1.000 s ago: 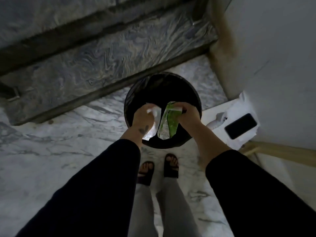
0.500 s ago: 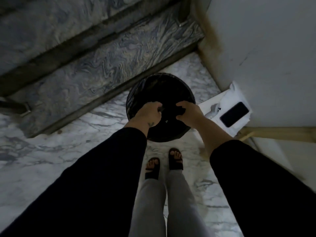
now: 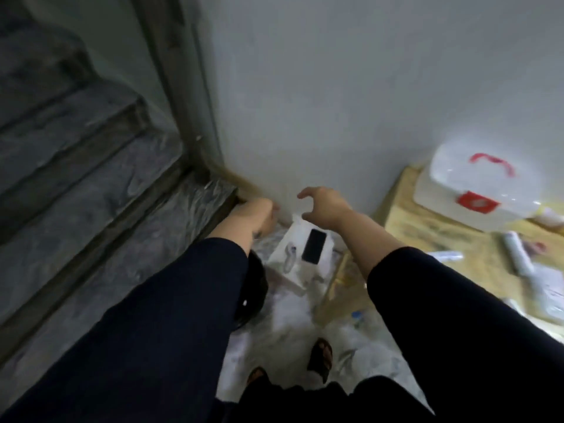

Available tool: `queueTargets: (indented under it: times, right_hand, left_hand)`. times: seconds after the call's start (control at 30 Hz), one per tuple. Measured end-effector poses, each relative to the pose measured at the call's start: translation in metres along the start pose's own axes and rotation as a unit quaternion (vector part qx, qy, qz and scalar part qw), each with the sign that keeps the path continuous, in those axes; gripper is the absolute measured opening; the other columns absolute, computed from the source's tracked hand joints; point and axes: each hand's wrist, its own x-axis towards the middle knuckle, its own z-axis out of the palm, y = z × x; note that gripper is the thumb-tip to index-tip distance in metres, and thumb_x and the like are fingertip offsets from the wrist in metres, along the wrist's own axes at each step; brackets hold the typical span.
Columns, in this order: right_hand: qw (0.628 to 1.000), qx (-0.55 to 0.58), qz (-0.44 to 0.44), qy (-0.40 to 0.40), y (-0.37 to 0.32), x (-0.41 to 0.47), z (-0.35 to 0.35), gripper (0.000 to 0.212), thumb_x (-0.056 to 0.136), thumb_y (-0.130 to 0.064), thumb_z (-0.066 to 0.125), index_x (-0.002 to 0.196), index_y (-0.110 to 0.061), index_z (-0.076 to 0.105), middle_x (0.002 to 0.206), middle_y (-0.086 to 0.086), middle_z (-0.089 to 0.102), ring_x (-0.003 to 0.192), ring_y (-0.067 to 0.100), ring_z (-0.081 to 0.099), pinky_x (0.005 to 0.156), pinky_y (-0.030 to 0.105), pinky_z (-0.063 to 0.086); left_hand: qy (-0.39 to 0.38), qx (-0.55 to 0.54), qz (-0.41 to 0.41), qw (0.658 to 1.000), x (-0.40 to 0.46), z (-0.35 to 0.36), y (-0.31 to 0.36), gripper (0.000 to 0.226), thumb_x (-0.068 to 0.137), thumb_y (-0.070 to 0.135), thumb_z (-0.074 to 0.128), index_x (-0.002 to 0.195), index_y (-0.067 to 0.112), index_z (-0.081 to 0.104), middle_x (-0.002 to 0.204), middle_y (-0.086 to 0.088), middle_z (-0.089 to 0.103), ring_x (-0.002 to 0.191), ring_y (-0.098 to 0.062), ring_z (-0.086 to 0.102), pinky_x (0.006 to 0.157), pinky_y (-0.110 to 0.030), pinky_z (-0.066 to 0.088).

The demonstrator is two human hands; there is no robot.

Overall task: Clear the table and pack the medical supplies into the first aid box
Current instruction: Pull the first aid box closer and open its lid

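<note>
Blurred frame hid table (image 3: 406,227) clutter; left hand (image 3: 259,218) looked curled, grip unclear, right hand (image 3: 326,207) spread empty, white box (image 3: 476,190) on table at right, bin (image 3: 254,288) mostly behind sleeve.

Glossy translucent plastic first aid box (image 3: 476,190) on a matt pale wooden table (image 3: 427,227); veined polished marble stairs (image 3: 91,178).

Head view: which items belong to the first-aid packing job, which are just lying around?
Job:
first aid box, lid shut, on the wooden table
white tube and blurred packets on that table

Lying about:
black phone on a white pack
black bin
stairs
</note>
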Motion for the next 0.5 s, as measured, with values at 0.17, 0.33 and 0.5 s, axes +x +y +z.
queueTargets:
  times: [0.17,0.33,0.5]
  right_hand:
    - [0.991,0.019,0.086,0.098,0.073,-0.048,-0.056,0.049,0.086,-0.016,0.062,0.133,-0.020,0.049,0.141,0.009,0.050,0.127,0.027,0.049,0.101,0.033,0.042]
    - [0.970,0.017,0.164,0.179,0.155,-0.092,-0.089,0.050,0.084,-0.012,0.061,0.132,-0.020,0.051,0.141,0.011,0.048,0.129,0.030,0.044,0.105,0.036,0.038]
    - [0.950,-0.079,0.190,0.235,0.226,-0.115,-0.103,0.061,0.088,-0.019,0.059,0.143,-0.027,0.036,0.156,0.006,0.026,0.146,0.026,0.018,0.117,0.042,0.022]
  left_hand:
    - [-0.010,0.044,0.123,0.991,0.016,-0.010,0.099,0.048,0.097,0.021,0.051,0.144,0.016,0.041,0.148,-0.007,0.044,0.133,-0.026,0.046,0.109,-0.038,0.039]
    - [-0.006,0.084,0.220,0.972,0.039,0.003,0.197,0.055,0.093,0.018,0.055,0.145,0.021,0.037,0.154,-0.002,0.033,0.135,-0.028,0.042,0.102,-0.037,0.041]
    - [0.022,0.085,0.314,0.946,0.062,0.034,0.268,0.070,0.088,0.022,0.064,0.149,0.021,0.031,0.159,0.002,0.022,0.146,-0.021,0.023,0.113,-0.035,0.030]
